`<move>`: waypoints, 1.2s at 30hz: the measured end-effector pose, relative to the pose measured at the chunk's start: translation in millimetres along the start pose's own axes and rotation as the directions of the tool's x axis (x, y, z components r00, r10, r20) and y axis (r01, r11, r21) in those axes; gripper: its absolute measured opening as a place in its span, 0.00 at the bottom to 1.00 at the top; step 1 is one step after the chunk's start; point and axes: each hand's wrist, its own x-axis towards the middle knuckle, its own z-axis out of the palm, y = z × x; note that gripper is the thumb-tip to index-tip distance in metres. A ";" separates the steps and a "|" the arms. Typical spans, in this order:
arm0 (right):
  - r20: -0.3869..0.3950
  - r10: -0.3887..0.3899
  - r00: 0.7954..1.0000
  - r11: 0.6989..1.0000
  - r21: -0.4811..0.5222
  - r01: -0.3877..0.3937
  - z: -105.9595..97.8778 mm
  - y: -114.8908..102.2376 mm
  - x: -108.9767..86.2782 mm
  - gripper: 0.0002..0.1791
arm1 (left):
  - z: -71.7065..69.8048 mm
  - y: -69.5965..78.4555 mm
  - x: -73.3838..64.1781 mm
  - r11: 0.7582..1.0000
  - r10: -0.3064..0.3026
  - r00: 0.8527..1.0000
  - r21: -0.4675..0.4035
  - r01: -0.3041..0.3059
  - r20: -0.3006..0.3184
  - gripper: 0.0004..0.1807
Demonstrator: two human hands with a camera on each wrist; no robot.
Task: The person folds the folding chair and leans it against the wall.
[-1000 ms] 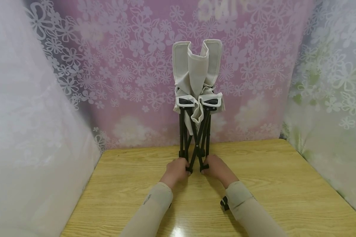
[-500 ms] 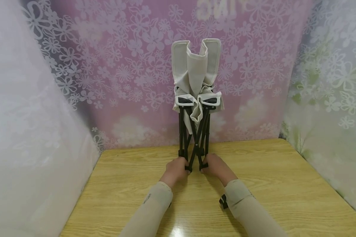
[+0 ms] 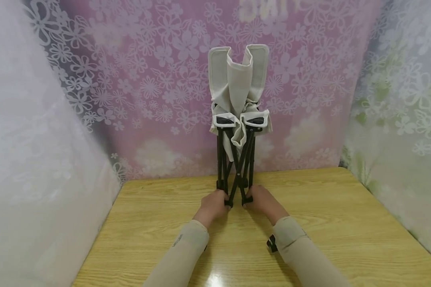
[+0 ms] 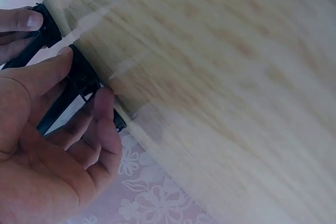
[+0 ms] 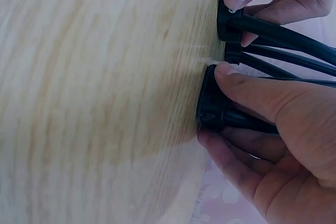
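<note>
A folding chair stands upright and folded on the table, its white fabric seat (image 3: 239, 85) bunched above crossed black metal legs (image 3: 238, 174). With thumb and fingers, my left hand (image 3: 212, 207) pinches the black plastic foot at the lower left. The right hand (image 3: 263, 204) grips the matching foot (image 5: 212, 100) on the other side. In the left wrist view, the left thumb and fingertips sit around the foot (image 4: 81, 72), which rests against the tabletop. The rear feet are largely hidden behind the hands and front legs.
The wooden table (image 3: 158, 231) spreads out around the chair. A pink flowered curtain (image 3: 158, 95) hangs close behind it, with pale sheets (image 3: 50, 179) at left and right. A black strap piece (image 3: 271, 244) shows beside the right sleeve.
Both hands keep their hold on the chair's feet. The chair appears in nearly the same place, with only a slight shift of the whole view.
</note>
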 end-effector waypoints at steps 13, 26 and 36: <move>-0.004 -0.051 0.999 0.998 -0.020 0.051 3.7 8.2 -19.6 0.11 | -6.6 -2.0 -17.1 0.989 0.085 0.995 -0.129 -0.078 0.045 0.24; 0.076 -0.066 0.995 0.997 -0.042 0.070 -2.8 7.1 -24.0 0.29 | -20.2 -19.3 -14.5 0.947 0.200 0.978 -0.270 -0.177 0.058 0.28; 0.028 -0.074 0.997 0.987 -0.143 0.077 -22.2 -5.8 -30.2 0.38 | -19.8 -25.6 -20.5 0.956 0.199 0.980 -0.226 -0.189 0.023 0.29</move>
